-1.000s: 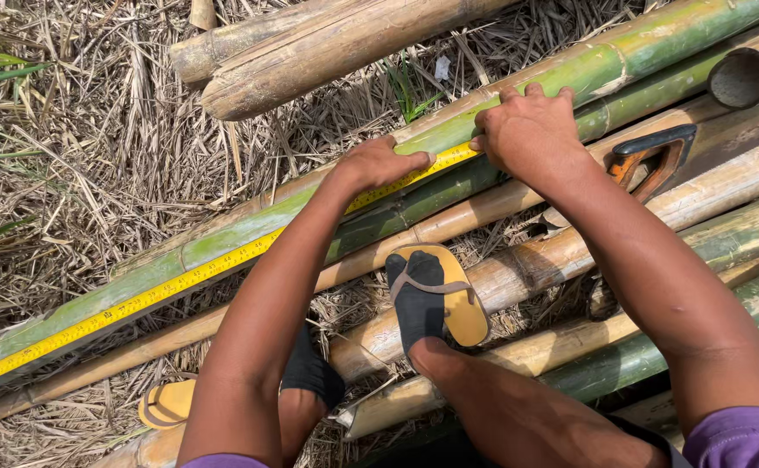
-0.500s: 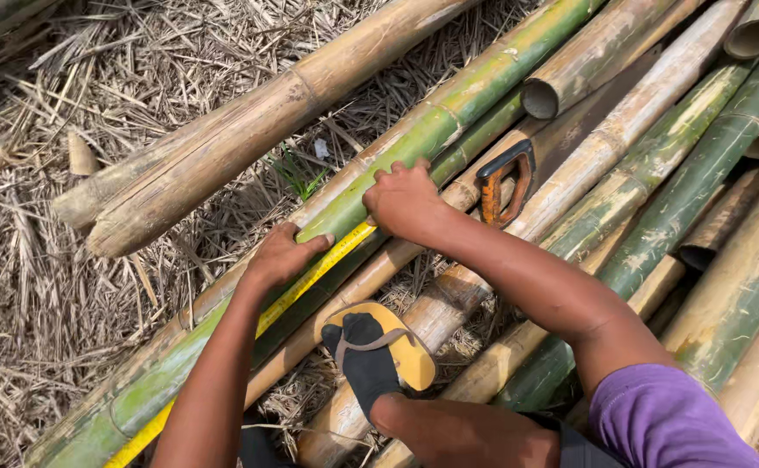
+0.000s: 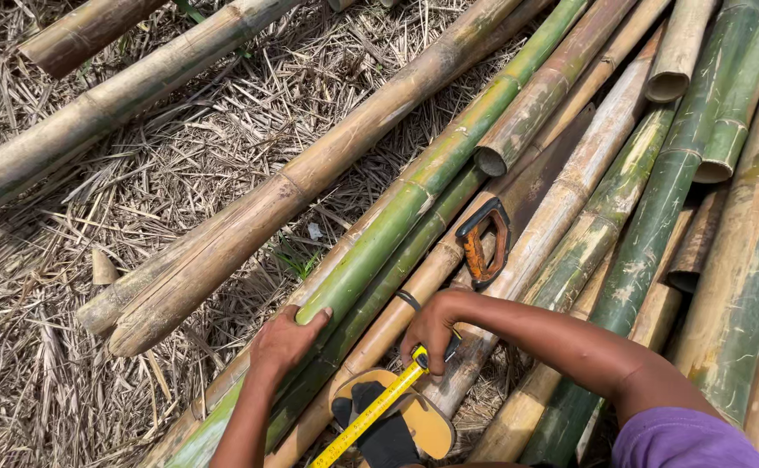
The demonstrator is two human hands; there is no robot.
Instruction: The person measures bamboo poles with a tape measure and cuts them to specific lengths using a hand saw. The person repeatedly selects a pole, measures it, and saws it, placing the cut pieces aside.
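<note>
Now my right hand (image 3: 433,334) has pulled off the green bamboo pole (image 3: 414,199), pinching the yellow tape measure (image 3: 375,414) at six o'clock, while my left hand (image 3: 282,342) stays curled on it.

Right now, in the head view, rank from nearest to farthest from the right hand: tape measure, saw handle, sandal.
From the right hand:
1. Tape measure, pinched in its fingers.
2. Sandal, just below.
3. Saw handle, above on the bamboo.

bamboo pole (image 3: 414,199): green, smooth, faintly glossy | tan poles (image 3: 249,217): dry, matt, scuffed | tape (image 3: 371,416): yellow, glossy | saw handle (image 3: 486,243): orange-black plastic | straw (image 3: 41,347): dry, rough | sandal (image 3: 397,420): matt rubber
</note>
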